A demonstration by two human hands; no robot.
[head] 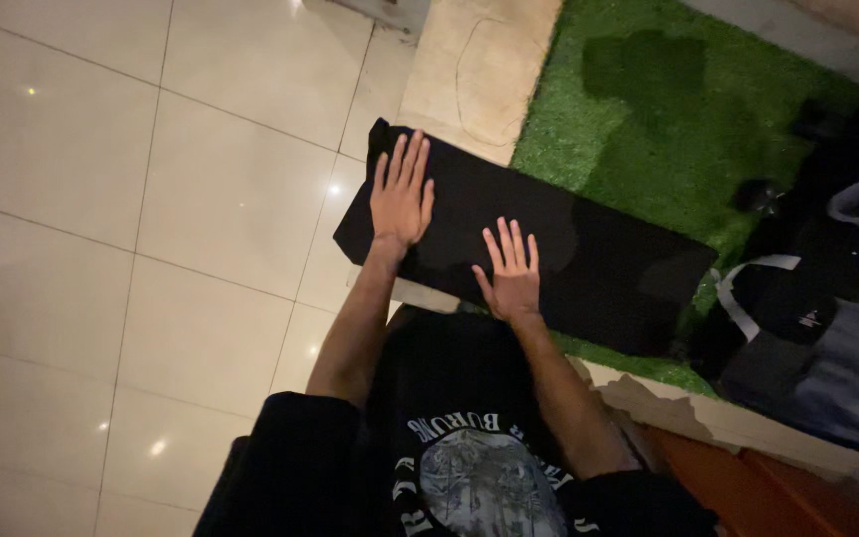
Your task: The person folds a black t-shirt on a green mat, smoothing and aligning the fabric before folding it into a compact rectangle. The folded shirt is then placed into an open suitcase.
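A folded black cloth (599,259) lies flat as a long rectangle, partly on the tiled floor and partly on green artificial turf. My left hand (402,191) rests flat on its left end, fingers spread and palm down. On the cloth's middle lies my right hand (511,268), also flat with fingers apart. Neither hand grips anything. My forearms reach out from a black printed shirt (459,467) at the bottom of the view.
Glossy cream floor tiles (151,219) fill the left side. Green turf (668,119) covers the upper right, with a beige stone slab (474,65) beside it. A heap of dark and grey clothes (827,308) sits at the right. A low ledge (748,428) runs along the lower right.
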